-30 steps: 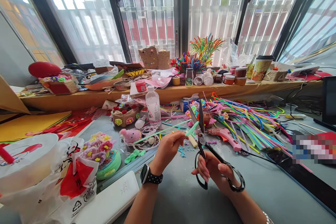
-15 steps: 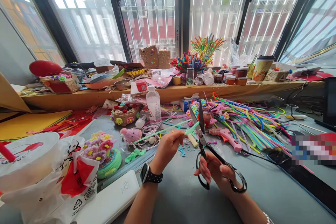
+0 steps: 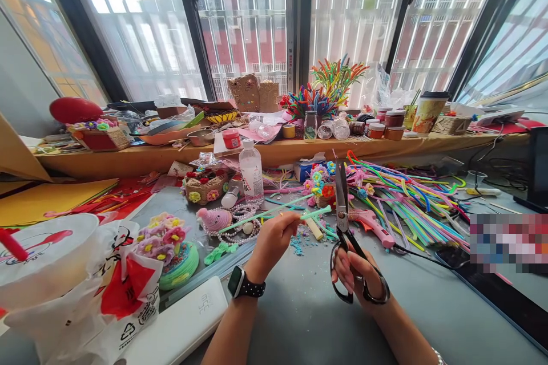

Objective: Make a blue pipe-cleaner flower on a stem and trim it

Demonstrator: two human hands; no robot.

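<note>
My left hand [image 3: 274,239], with a dark watch on the wrist, pinches a thin green pipe cleaner [image 3: 314,214] whose short end sticks out to the right. My right hand [image 3: 357,274] grips the black handles of large scissors [image 3: 342,205]. The blades are closed and point up, just right of the green tip. A long pale green stem [image 3: 265,215] runs left behind my left hand. Small green clippings [image 3: 296,244] lie on the grey table below.
A pile of coloured pipe cleaners [image 3: 402,194] and a pink glue gun [image 3: 368,222] lie to the right. A clear bottle [image 3: 251,174], bead strings, a flower basket [image 3: 204,185] and knitted flowers [image 3: 165,239] sit left. A white power bank [image 3: 180,325] and plastic bag [image 3: 111,296] are near left.
The scissor blades have shut; they were apart around the green tip before. My right hand moved slightly right and its handles came together. My left hand stayed put.
</note>
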